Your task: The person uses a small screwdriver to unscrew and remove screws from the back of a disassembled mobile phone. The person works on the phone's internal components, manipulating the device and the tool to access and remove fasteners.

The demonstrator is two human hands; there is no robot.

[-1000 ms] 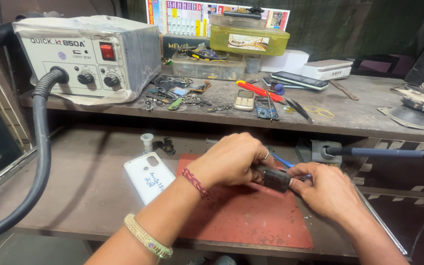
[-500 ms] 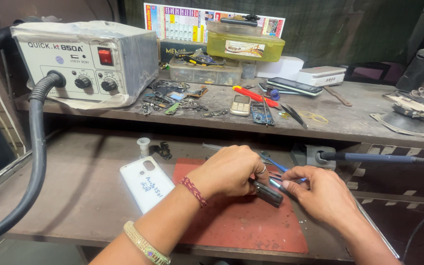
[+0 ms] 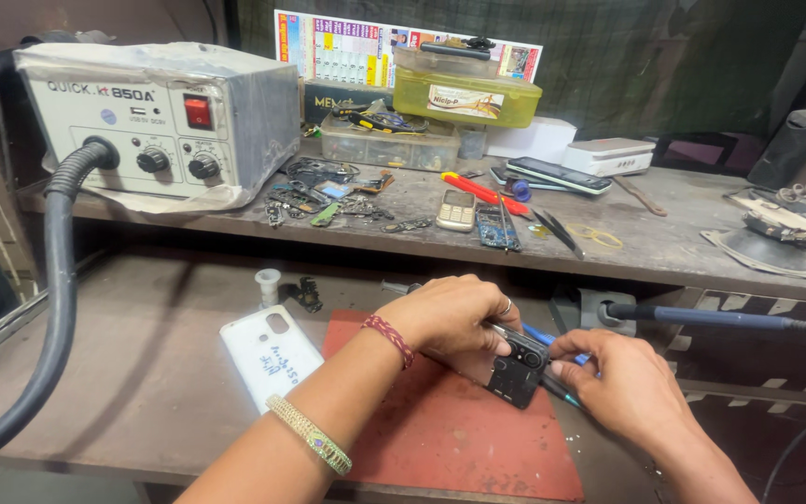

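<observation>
Gripping a dark phone body (image 3: 515, 371) over the red mat (image 3: 459, 439) near the front edge of the lower bench (image 3: 142, 373), the left hand (image 3: 454, 313) curls its fingers shut around the device's upper end, while the right hand (image 3: 622, 383) pinches a thin blue-handled tool (image 3: 552, 341) at its camera corner. Judged from the head view, disassembly is under way; the next move calls for steady, fine leverage. A white phone cover (image 3: 270, 355) lies just left of the mat.

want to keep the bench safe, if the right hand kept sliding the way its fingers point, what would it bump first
The right hand points left, its fingertips already at the dark phone. Straight on, it would first meet that phone, then the left hand holding it, though depth is hard to judge.
</observation>
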